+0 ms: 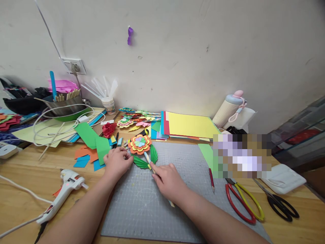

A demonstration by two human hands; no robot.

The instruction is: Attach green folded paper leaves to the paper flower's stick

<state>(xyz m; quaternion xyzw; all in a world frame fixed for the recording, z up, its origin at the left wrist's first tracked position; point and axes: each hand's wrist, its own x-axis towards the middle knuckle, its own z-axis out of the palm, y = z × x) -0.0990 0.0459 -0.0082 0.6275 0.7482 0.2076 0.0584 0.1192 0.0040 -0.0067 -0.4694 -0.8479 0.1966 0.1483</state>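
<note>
A layered paper flower (139, 144) in orange, yellow and mixed colours lies face up on the grey cutting mat (142, 217). Its stem, striped blue and pale, runs down toward me with pleated green paper leaves (153, 154) on either side. My right hand (169, 181) is closed on the stem just below the leaves, and the stem's lower end shows past the palm. Beside the left leaf rests my left hand (118, 163), fingers loosely curled and apart, a fingertip at the leaf's outer tip. Nothing shows held in it.
A white glue gun (64, 189) lies left. Green paper strips (87, 135), orange and blue scraps lie behind my left hand. A yellow-topped paper stack (190, 125) stands behind the mat. Right are a red pencil (211, 180), red-and-yellow-handled pliers (243, 203) and black scissors (281, 205).
</note>
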